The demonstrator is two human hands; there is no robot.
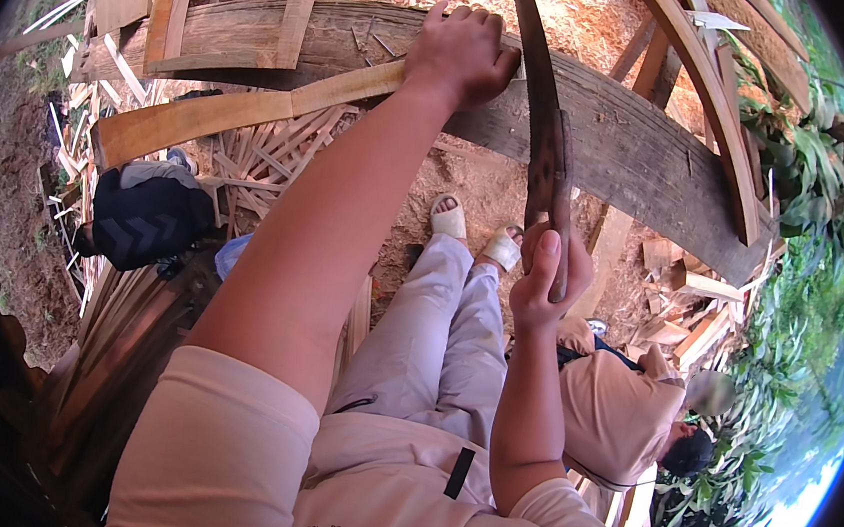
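My left hand (460, 58) is closed over the narrow end of a long, pale shaped piece of wood (198, 124). It presses that end onto a weathered grey plank (643, 147). The wood's broad end sticks out past the plank's near edge to the left. My right hand (550, 273) grips the handle of a hand saw (541, 103), its long dark blade pointing away from me across the plank. The blade passes just right of my left knuckles, beside the wood's end. Whether the teeth touch the wood, I cannot tell.
Several nails (370, 36) lie on the plank left of my hand. Curved boards (707, 98) lean at the right, with others upright at far left. Offcuts (276, 150) cover the ground. One person in dark clothing (150, 215) is at left, another in beige (620, 406) at right.
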